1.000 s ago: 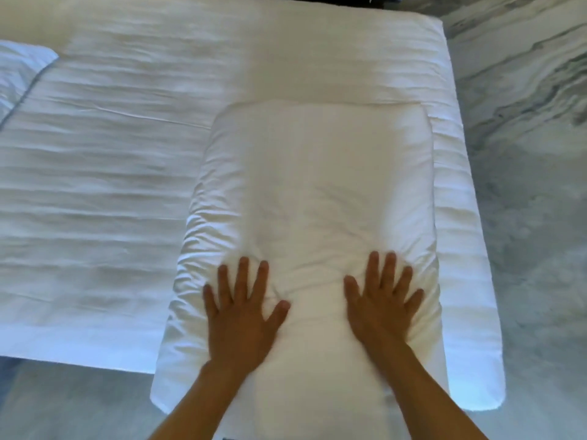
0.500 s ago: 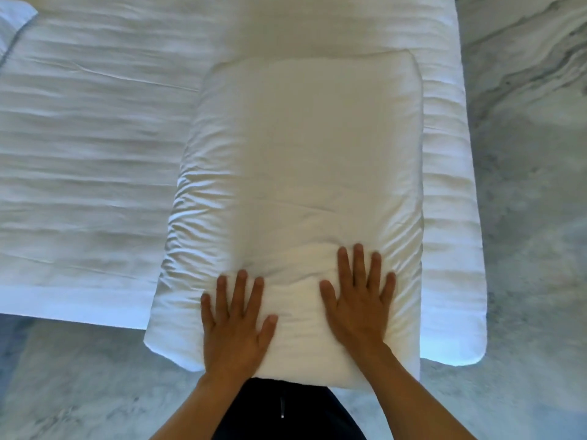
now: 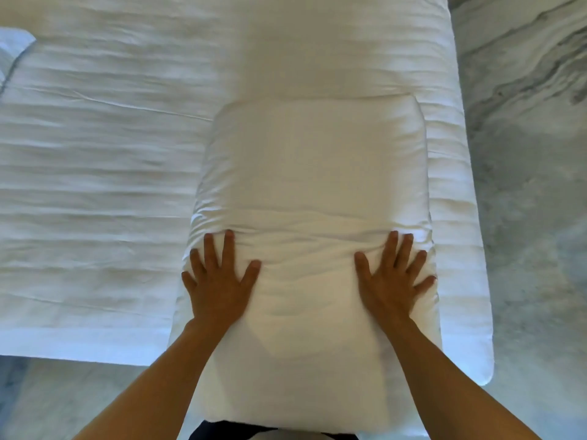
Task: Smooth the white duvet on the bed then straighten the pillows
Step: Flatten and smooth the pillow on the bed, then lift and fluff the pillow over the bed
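Note:
A white pillow point(image 3: 313, 173) lies lengthwise on the white duvet point(image 3: 95, 173), near the bed's right side, its near end hanging over the bed edge toward me. My left hand point(image 3: 219, 281) presses flat on the pillow's left side, fingers spread. My right hand point(image 3: 392, 277) presses flat on the pillow's right edge, fingers spread too. Creases bunch in the pillow cover just beyond both sets of fingertips. The duvet shows many shallow horizontal wrinkles across its left part.
A second pillow corner point(image 3: 12, 49) shows at the far left edge. Grey marbled floor point(image 3: 524, 185) runs along the bed's right side and in front of the bed's near edge point(image 3: 79, 347). Dark clothing point(image 3: 222, 431) shows at the bottom.
Both hands have slid apart toward the pillow's left and right sides and further up it. The pillow's near end now overhangs the bed edge closer to me.

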